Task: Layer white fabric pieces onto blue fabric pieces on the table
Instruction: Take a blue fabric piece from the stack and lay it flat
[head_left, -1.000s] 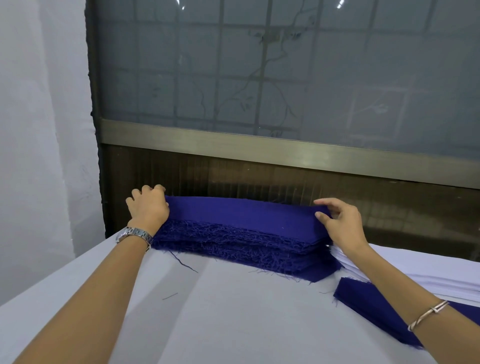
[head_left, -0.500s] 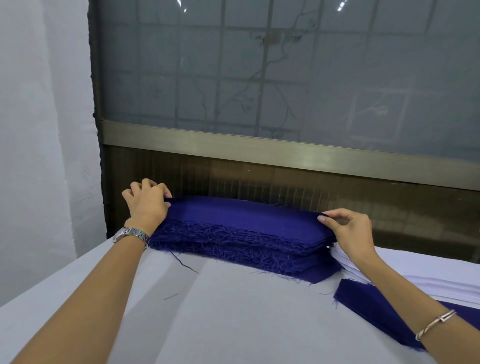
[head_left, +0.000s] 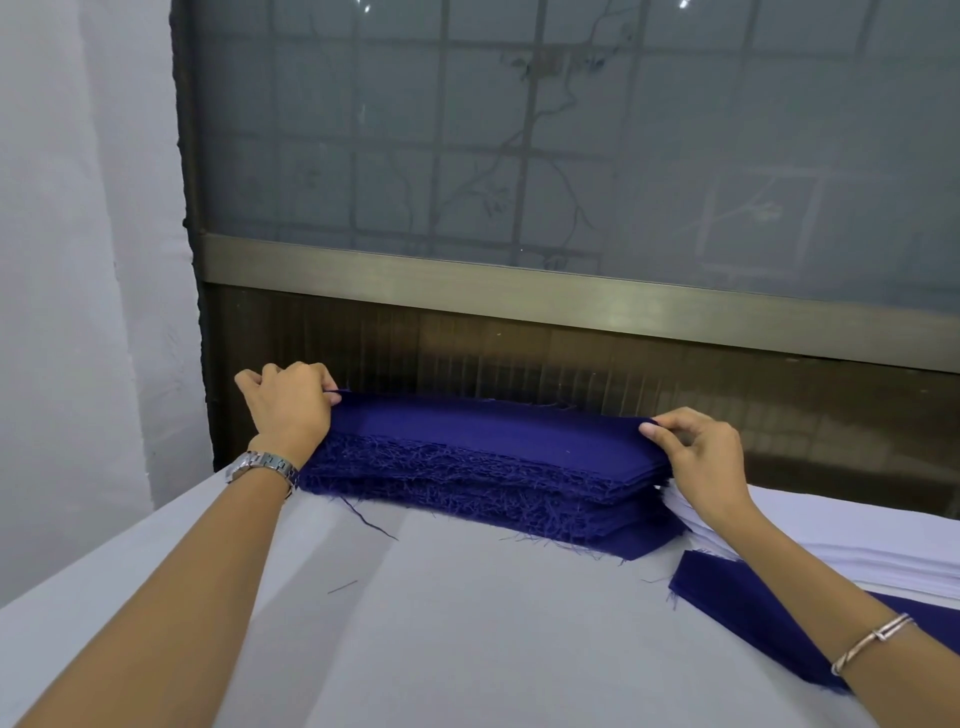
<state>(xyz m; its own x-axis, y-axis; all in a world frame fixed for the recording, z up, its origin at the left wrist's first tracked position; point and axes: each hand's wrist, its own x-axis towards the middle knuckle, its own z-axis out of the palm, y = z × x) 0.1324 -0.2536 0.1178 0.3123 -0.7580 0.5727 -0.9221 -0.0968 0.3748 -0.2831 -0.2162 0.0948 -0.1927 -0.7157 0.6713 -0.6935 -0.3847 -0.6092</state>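
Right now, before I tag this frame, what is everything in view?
blue fabric stack: one, dark blue with frayed edges, far side of the table
blue fabric piece: one, dark blue, flat on the table at right
white fabric stack: one, white, right of the blue fabric stack
table: one, pale grey
loose thread: one, dark, on the table
panel: one, brown, behind the table
rail: one, brass-coloured, above the panel
window: one, grey, gridded
wristwatch: one, silver, left wrist
bracelet: one, silver, right wrist
left hand: pinches the stack's top left end
right hand: pinches its top right end
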